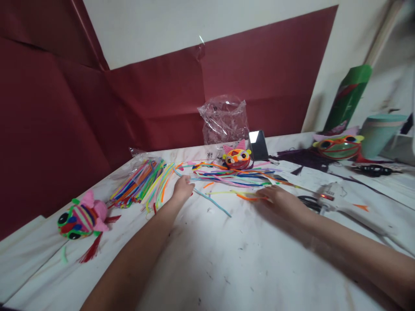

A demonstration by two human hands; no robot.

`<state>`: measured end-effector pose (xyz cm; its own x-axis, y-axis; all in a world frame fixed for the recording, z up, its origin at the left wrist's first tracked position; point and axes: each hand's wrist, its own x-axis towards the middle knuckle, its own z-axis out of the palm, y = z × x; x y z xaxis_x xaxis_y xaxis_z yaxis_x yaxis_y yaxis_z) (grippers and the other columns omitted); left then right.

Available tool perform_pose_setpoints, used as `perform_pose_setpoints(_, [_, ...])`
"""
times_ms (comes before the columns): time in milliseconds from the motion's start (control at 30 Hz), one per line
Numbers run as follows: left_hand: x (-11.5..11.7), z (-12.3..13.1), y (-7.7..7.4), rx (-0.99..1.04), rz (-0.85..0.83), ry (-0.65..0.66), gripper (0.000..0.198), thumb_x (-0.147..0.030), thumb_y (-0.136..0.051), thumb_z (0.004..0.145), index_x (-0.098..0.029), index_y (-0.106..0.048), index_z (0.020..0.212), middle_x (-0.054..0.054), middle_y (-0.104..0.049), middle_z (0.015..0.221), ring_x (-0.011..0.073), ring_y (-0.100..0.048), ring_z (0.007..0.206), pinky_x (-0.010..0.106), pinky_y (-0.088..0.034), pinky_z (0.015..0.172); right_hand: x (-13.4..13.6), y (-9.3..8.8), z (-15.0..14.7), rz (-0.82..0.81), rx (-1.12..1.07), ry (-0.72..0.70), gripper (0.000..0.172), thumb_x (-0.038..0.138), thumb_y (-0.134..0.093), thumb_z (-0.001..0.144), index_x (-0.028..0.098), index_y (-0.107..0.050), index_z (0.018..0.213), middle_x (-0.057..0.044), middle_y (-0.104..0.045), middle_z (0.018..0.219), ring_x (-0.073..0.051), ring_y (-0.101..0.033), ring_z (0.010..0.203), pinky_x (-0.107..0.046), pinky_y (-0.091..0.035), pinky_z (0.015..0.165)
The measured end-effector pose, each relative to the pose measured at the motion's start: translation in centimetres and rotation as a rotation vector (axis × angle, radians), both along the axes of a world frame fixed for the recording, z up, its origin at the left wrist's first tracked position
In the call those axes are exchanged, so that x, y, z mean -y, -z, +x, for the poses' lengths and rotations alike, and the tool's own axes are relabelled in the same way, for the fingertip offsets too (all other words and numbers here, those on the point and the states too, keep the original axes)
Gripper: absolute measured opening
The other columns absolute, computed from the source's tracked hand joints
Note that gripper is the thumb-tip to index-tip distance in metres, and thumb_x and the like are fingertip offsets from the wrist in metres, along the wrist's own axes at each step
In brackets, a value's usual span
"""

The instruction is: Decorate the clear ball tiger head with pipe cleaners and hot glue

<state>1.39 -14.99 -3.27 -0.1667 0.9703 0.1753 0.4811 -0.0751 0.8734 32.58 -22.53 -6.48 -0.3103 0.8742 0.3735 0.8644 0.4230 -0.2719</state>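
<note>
My left hand [182,188] is closed around a light blue pipe cleaner [214,203] that runs down and right across the white table [227,259]. Just left of it lies a bundle of coloured pipe cleaners [142,183]. My right hand [275,196] rests low on the table with fingers pinched on an orange pipe cleaner [248,197]. Beyond both hands spreads a loose heap of pipe cleaners [236,175] in front of a small orange fish figure [237,158].
A striped pink-finned fish figure [81,219] lies at the left. A glue gun [337,194] and black scissors [309,202] sit right of my right hand. A clear plastic bag [223,119], a green mask-like figure [339,147] and a teal cup [379,134] stand behind.
</note>
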Motion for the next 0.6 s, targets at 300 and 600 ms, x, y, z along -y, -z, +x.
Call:
perform_pose_setpoints(300, [-0.9,2.5,-0.1,-0.436,0.026,0.174,0.018,-0.009,-0.061,0.067,-0.018,-0.055,0.052,0.008,-0.066,0.076,0.0249,-0.061,0.091,0.034,-0.040,0.089,-0.2,0.3,0.1,-0.027,0.103,0.010,0.026,0.020,-0.041,0.087,0.014,-0.065,0.080,-0.011,-0.066,0.081,-0.021,-0.061,0.076,-0.029,-0.042,0.071])
perform_pose_setpoints(600, [-0.6,5.7,-1.0,-0.421,-0.026,0.340,0.017,-0.005,-0.054,0.067,-0.017,-0.054,0.055,0.003,-0.057,0.058,0.0177,-0.057,0.065,0.027,-0.041,0.065,0.1,-0.7,0.4,0.003,-0.141,0.024,0.025,0.020,-0.040,0.085,0.017,-0.065,0.081,-0.009,-0.068,0.082,-0.021,-0.062,0.072,-0.030,-0.045,0.066])
